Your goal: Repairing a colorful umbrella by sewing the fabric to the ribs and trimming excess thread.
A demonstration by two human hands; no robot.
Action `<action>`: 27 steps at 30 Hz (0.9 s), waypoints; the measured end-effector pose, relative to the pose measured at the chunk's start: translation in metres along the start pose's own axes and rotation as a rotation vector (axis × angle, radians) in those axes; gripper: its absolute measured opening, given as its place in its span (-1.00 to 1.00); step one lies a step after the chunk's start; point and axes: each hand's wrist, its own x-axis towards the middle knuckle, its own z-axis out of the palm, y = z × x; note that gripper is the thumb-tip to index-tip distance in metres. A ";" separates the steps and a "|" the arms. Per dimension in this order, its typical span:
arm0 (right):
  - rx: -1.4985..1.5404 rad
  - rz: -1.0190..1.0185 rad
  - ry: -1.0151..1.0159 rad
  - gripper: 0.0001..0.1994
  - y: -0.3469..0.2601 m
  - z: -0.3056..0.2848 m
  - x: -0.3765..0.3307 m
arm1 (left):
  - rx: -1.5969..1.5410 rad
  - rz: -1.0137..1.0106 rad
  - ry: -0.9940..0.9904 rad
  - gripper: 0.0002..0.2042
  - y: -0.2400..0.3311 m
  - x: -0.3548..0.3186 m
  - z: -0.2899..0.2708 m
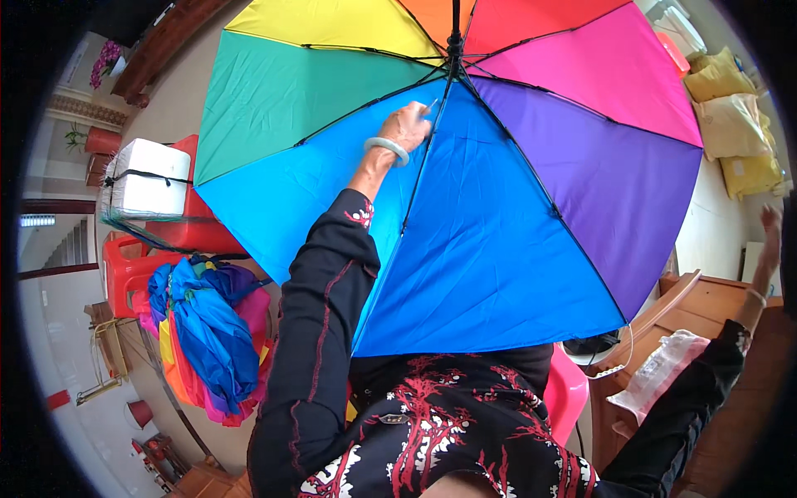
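A rainbow-coloured umbrella [502, 249] is spread wide in front of me. Its inner side faces me, with black ribs and a dark hub [454, 51] at the top. My left hand [404, 126], below the hub, is closed in a pinch beside a rib over the light blue panel. A small thin pale thing [429, 107] sticks out from its fingers; its kind is unclear. Far out at the right rim, my right hand [770, 222] is raised, away from the umbrella. Its fingers are small and blurred, and whether they hold anything does not show.
Folded multicoloured umbrella cloth [212, 336] lies heaped on the left by a red plastic stool [124, 270]. Above it sits a white foam box [149, 178] tied with dark cord. Wooden furniture [714, 303] bearing a clear plastic bag [660, 373] stands at right, with yellowish sacks [730, 120] beyond.
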 end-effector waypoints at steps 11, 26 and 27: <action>-0.283 -0.414 -0.855 -0.90 -0.102 0.516 -0.169 | 0.324 -0.115 -0.059 -0.73 0.024 -0.028 -0.051; -0.162 -0.210 -0.747 -0.86 -0.066 0.607 -0.213 | 0.680 0.023 -0.047 -0.88 0.039 -0.051 -0.048; -0.159 -0.209 -0.747 -0.86 -0.065 0.608 -0.213 | 0.719 0.034 -0.043 -0.91 0.041 -0.050 -0.046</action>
